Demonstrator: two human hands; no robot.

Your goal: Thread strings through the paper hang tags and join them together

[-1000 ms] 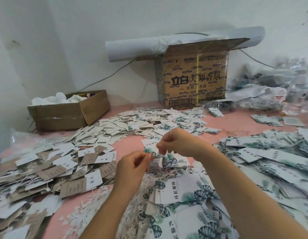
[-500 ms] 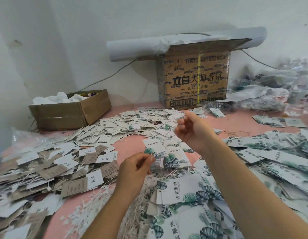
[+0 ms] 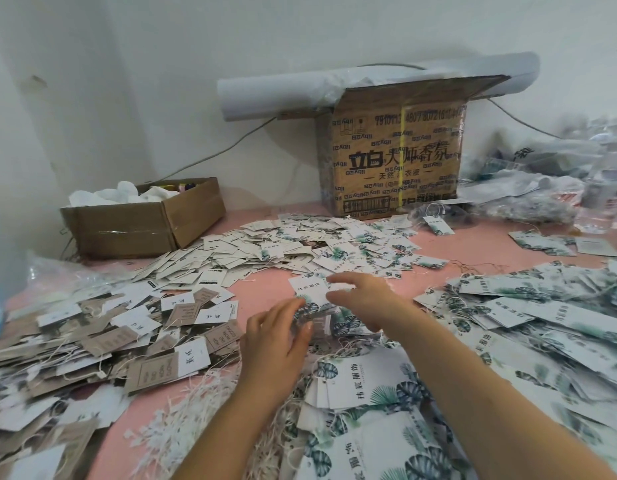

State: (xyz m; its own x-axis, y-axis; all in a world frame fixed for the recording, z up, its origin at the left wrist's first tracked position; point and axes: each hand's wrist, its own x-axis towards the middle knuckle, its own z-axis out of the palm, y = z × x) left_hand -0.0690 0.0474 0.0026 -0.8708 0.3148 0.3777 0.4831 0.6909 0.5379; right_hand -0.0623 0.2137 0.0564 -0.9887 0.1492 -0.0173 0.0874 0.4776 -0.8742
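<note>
Hang tags (image 3: pixel 309 289) lie in a leaf-print cluster on the pink table (image 3: pixel 490 251), under both hands | low box (image 3: pixel 144 220) holds white wads; tall carton (image 3: pixel 393 161) hides its contents | I see left hand (image 3: pixel 276 337) fingers loose, touching the cluster; right hand (image 3: pixel 366 299) spread wide just over it | right hand has dropped from its raised position.

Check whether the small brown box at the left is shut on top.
No, the small brown box is open on top, with white crumpled material showing inside it.
</note>
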